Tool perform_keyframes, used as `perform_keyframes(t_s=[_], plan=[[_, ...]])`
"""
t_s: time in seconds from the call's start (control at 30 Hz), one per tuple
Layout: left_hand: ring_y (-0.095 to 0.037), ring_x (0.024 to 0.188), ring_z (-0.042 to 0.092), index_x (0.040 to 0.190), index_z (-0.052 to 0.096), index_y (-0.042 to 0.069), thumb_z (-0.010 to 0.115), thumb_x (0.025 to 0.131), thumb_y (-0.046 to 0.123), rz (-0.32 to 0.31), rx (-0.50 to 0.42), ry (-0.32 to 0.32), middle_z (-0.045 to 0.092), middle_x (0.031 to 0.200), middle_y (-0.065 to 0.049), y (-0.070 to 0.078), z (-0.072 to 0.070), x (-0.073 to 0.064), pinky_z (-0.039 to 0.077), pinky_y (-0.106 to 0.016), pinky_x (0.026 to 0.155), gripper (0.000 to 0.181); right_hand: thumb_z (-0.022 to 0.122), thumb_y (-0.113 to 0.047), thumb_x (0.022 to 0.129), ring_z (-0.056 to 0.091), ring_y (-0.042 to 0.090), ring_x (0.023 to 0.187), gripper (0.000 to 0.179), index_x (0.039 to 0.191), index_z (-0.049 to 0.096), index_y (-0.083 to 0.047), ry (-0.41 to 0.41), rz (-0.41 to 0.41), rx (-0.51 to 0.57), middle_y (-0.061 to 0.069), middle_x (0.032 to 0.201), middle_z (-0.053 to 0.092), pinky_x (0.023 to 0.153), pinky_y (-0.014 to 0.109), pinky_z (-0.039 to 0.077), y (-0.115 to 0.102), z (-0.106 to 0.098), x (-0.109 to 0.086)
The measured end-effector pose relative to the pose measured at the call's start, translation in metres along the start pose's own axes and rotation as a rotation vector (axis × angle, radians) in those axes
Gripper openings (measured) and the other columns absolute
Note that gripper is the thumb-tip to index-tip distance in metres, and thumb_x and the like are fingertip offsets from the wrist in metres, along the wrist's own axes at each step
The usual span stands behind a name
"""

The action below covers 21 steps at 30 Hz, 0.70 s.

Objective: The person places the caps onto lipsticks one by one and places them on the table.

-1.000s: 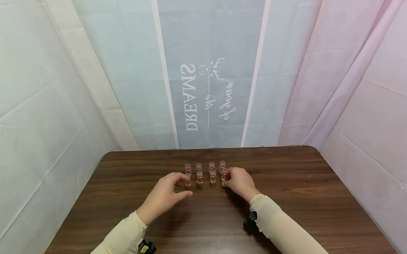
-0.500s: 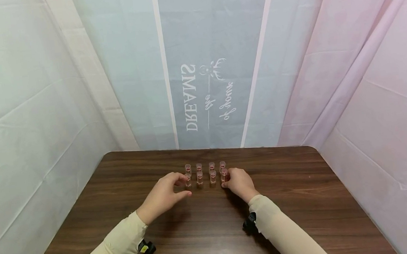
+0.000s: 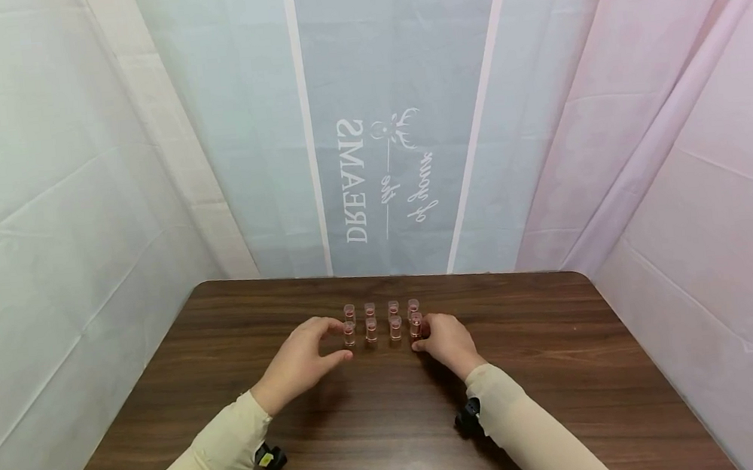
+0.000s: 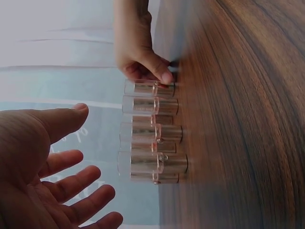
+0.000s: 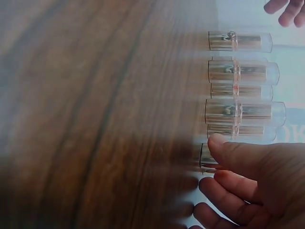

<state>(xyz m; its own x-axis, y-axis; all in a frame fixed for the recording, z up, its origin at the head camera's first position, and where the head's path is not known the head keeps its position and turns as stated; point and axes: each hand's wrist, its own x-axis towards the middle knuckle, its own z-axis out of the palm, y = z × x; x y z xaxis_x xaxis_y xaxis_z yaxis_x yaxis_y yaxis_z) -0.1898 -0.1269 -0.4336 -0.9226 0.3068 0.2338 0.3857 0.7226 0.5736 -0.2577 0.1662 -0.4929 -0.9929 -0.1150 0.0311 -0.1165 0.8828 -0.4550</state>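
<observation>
Several clear-capped lipstick tubes with rose-gold bands stand upright in two short rows near the far side of the table. My right hand (image 3: 449,340) is at the front row's right end, its thumb and fingers curled about the end lipstick (image 3: 415,326). In the right wrist view, the thumb (image 5: 238,155) covers much of that tube. My left hand (image 3: 301,359) is beside the front-left lipstick (image 3: 349,334), thumb and fingers spread around its side. The left wrist view shows those fingers (image 4: 76,183) apart from the tubes. Some back-row lipsticks are partly hidden behind the front ones.
The dark wood-grain table (image 3: 381,424) has rounded far corners. A pale blue curtain (image 3: 394,59) with white lettering hangs behind it, with whitish cloth (image 3: 62,220) at the sides. A small black camera (image 3: 272,458) sits at the left wrist.
The front-right lipstick was slightly tilted and now stands upright in line with its row. My right thumb has shifted slightly toward the near side. My left hand has barely moved.
</observation>
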Motion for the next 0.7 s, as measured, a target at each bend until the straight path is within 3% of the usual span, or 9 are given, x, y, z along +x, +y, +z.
perform_keyframes(t_s=[0.33,0.57,0.7], plan=[[-0.033,0.132,0.055,0.141,0.06,0.012,0.079,0.089,0.046,-0.004,0.103,0.015,0.06,0.142,-0.009,-0.009,0.0,0.001,0.044,-0.055,0.108,0.065,0.089,-0.035,0.08,0.064,0.03,0.103,0.042,0.112,0.074,-0.011,0.068,-0.104,-0.065,0.006,0.104,0.072,0.093,0.05,0.051,0.005,-0.008,-0.011],[-0.038,0.139,0.048,0.145,0.057,0.012,0.076,0.09,0.052,-0.01,0.137,0.005,0.054,0.15,-0.011,-0.016,0.003,0.004,0.038,-0.066,0.109,0.07,0.086,-0.038,0.083,0.062,0.034,0.112,0.045,0.117,0.073,-0.012,0.092,-0.157,-0.08,0.008,0.113,0.07,0.102,0.054,0.047,0.007,-0.014,-0.015],[-0.038,0.139,0.048,0.147,0.055,0.013,0.07,0.09,0.062,-0.027,0.15,0.001,0.054,0.151,-0.011,-0.019,0.004,0.006,0.036,-0.065,0.111,0.077,0.083,-0.041,0.087,0.06,0.035,0.12,0.05,0.124,0.07,-0.01,0.09,-0.182,-0.09,0.012,0.122,0.069,0.107,0.056,0.043,0.008,-0.016,-0.016]])
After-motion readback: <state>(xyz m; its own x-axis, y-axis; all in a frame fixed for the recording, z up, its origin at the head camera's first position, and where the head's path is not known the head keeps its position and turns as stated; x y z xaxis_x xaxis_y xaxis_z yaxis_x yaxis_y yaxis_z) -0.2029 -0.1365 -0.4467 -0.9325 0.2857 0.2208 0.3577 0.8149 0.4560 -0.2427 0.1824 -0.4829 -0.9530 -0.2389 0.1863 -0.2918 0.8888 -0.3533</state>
